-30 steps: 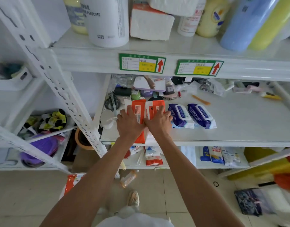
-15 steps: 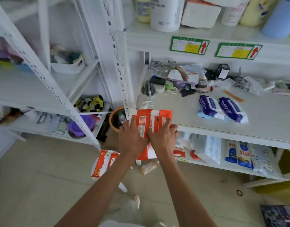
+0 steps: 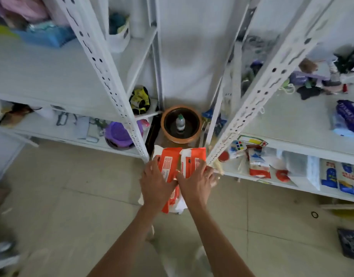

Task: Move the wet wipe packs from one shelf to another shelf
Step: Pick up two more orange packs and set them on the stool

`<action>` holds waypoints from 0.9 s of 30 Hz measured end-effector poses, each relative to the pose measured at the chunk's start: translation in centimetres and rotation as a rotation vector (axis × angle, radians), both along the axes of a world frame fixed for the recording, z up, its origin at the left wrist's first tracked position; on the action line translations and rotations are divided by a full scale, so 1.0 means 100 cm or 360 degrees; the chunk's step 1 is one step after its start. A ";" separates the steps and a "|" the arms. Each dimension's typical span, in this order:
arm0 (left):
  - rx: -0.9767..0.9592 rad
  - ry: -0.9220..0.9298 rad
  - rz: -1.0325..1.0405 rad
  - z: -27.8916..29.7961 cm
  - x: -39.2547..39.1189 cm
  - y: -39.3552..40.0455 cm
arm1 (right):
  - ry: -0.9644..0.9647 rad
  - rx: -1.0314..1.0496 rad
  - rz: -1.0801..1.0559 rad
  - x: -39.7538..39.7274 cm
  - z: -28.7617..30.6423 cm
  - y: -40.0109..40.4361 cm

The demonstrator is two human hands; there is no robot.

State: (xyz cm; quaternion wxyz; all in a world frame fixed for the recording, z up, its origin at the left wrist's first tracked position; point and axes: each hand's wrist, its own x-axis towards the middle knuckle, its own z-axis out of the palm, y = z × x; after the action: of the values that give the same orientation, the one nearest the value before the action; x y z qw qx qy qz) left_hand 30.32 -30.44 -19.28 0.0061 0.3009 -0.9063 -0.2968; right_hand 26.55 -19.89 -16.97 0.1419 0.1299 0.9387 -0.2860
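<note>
Two orange-and-white wet wipe packs sit side by side in the air in front of the gap between two white shelf units. My left hand (image 3: pixel 155 182) grips the left orange pack (image 3: pixel 168 162) and my right hand (image 3: pixel 196 181) grips the right orange pack (image 3: pixel 193 159). More orange-and-white packaging shows below my hands. A purple wet wipe pack (image 3: pixel 348 116) lies on the middle shelf of the right unit (image 3: pixel 292 124). The left unit's wide white shelf (image 3: pixel 42 76) stands to the upper left.
A brown clay pot (image 3: pixel 181 123) holding a small bottle stands on the floor between the units. Perforated white uprights (image 3: pixel 104 72) (image 3: pixel 258 92) flank my hands. Blue-and-white packs (image 3: pixel 338 176) fill the right unit's lower shelf; a purple bowl (image 3: pixel 118 133) sits on the left unit's.
Both hands have lifted the two orange packs off the right unit's middle shelf and carried them left and down. My view has swung left toward the left unit.
</note>
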 end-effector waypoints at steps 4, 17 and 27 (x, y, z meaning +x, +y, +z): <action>0.0172 -0.0216 -0.0025 -0.084 -0.010 -0.053 | -0.0116 -0.0011 0.0018 -0.012 -0.086 -0.048; 0.0331 -0.0111 0.0063 -0.295 -0.033 -0.070 | -0.0117 0.0125 0.0006 -0.032 -0.302 -0.073; 0.0315 -0.0134 0.0011 -0.356 -0.019 -0.053 | -0.0183 0.0217 0.0057 -0.014 -0.365 -0.057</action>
State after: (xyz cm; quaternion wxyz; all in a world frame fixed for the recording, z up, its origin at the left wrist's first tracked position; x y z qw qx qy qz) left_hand 28.42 -35.77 -54.85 -0.0607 0.3154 -0.8709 -0.3719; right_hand 25.13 -25.61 -53.48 0.1916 0.1387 0.9485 -0.2109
